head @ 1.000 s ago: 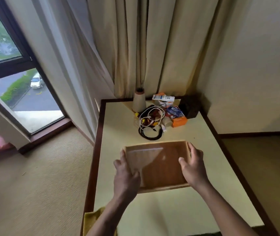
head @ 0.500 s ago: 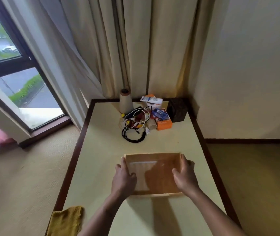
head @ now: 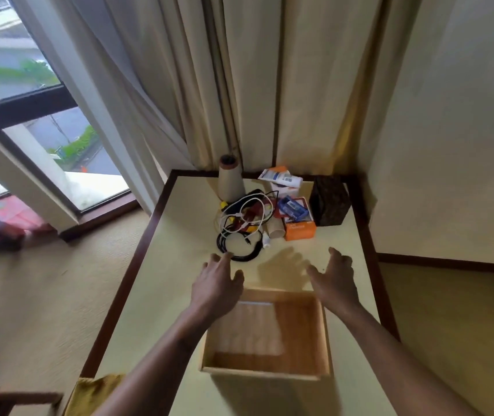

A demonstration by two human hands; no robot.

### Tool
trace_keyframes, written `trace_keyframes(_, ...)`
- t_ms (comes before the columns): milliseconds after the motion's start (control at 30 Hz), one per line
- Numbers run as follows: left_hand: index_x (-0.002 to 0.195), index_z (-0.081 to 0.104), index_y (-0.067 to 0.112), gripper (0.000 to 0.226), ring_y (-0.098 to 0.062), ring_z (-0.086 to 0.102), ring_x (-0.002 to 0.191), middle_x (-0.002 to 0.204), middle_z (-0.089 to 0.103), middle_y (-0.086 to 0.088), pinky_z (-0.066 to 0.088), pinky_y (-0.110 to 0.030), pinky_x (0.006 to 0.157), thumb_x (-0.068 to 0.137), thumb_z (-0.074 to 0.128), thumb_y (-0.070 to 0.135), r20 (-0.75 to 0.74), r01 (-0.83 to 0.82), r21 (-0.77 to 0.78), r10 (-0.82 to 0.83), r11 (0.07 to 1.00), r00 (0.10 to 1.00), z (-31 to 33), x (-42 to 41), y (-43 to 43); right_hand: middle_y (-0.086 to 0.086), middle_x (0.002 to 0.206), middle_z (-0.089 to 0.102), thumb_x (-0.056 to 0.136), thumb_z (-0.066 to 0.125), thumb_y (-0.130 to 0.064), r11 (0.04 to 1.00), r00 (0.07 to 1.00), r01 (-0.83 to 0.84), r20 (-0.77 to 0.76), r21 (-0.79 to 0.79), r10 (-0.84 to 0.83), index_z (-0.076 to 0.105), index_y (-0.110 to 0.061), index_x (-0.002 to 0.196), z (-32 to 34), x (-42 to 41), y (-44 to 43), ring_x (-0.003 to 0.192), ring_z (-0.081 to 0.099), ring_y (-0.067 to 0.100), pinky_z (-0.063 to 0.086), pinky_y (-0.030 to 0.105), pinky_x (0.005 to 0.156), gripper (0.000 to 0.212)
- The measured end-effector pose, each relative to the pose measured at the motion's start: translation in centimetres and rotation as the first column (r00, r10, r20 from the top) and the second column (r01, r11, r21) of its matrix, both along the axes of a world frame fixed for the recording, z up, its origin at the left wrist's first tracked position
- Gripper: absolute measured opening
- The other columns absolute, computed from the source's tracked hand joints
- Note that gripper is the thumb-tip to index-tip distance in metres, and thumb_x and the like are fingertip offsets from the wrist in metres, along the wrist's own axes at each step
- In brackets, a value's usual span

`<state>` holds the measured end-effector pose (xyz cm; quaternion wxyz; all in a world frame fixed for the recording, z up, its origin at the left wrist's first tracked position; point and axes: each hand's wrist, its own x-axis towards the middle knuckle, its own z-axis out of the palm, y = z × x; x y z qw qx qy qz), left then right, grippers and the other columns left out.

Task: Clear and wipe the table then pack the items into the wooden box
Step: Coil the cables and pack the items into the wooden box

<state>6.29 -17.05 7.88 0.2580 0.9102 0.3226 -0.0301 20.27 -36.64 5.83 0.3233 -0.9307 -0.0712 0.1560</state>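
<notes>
Cream table (head: 155,298), dark-edged, in curtained corner.

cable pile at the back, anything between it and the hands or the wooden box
Nothing visible. The left hand and right hand reach open over bare table toward the cable pile, the left fingertips almost at its black coil. The wooden box stands open just nearer the person.
</notes>
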Motion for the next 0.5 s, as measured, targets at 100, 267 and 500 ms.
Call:
trace_keyframes(100, 0.143, 0.051, 0.028, 0.044, -0.029, 0.055, 0.124, 0.139, 0.055, -0.004, 0.048, -0.041, 0.094, 0.100, 0.053, 0.036, 0.117, 0.041, -0.032, -0.037, 0.999, 0.992, 1.9, 6.1, 1.9, 0.017, 0.147, 0.038, 0.094, 0.065, -0.033, 1.000, 0.999, 0.012, 0.030, -0.011, -0.011, 0.033, -0.010, 0.152, -0.1, 4.3, 3.1, 0.135, 0.041, 0.036, 0.044, 0.047, 0.100, 0.070)
trace_keyframes(267, 0.109, 0.065, 0.035, 0.025, -0.025, 0.063, 0.106, 0.123, 0.064, -0.006, 0.052, -0.036, 0.085, 0.092, 0.053, 0.021, 0.213, 0.208, 0.030, -0.210, 0.978, 0.954, 2.0, 18.3, 5.2, 0.020, 0.151, 0.034, 0.091, 0.068, -0.034, 0.998, 1.000, -0.014, -0.004, -0.055, 0.014, 0.027, -0.011, 0.154, -2.1, 9.4, 7.6, 0.134, 0.041, 0.039, 0.045, 0.049, 0.103, 0.078)
trace_keyframes(500, 0.140, 0.058, 0.012, 0.048, -0.038, 0.057, 0.123, 0.142, 0.054, -0.016, 0.049, -0.047, 0.101, 0.093, 0.067, 0.014, 0.071, 0.459, 0.187, -0.478, 0.869, 0.876, -3.4, 31.9, 10.6, 0.016, 0.163, 0.018, 0.084, 0.067, -0.054, 0.978, 0.996, -0.003, 0.084, -0.210, 0.021, 0.009, -0.019, 0.160, -5.8, 11.9, 10.4, 0.145, 0.031, 0.035, 0.039, 0.051, 0.110, 0.102)
